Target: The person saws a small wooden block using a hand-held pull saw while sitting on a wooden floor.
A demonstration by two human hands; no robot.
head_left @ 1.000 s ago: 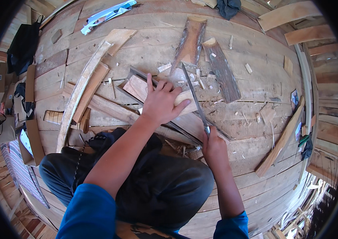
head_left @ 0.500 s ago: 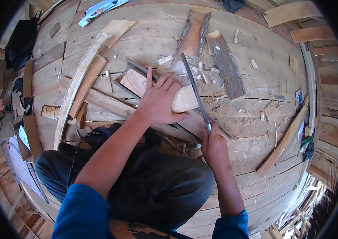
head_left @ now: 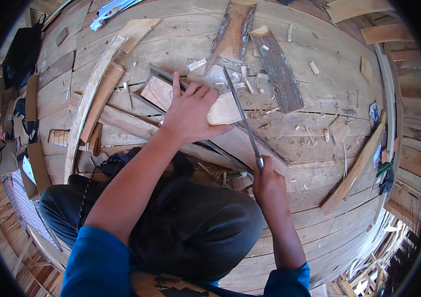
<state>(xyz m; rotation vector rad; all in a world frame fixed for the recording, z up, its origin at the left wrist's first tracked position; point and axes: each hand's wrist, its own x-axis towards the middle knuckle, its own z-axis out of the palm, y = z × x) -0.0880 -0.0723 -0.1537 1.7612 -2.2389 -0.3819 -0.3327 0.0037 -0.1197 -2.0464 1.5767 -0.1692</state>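
Observation:
My left hand (head_left: 189, 114) presses over a pale wooden block (head_left: 224, 109), its thumb on the near side and its fingers across the top. The block lies on a long brown board (head_left: 242, 143) flanked by dark narrow strips. My right hand (head_left: 270, 185) grips a tool with a long narrow steel blade (head_left: 240, 111) and a shiny metal collar. The blade slants up and to the left, right at the block's right end. The tool's handle is hidden in my fist, and I cannot tell whether the edge has teeth.
Beyond my hands lie two bark-edged slabs (head_left: 278, 72) among small offcuts (head_left: 196, 64) and shavings. Long planks (head_left: 94, 99) rest at the left, another plank (head_left: 351, 171) at the right. Cardboard boxes (head_left: 37, 158) stand at the far left. My bent knees are close below the board.
The view has shifted slightly, so the floor and wood sit higher and a little left. The blade has slid back a little toward me along the block's end; my left hand keeps its hold.

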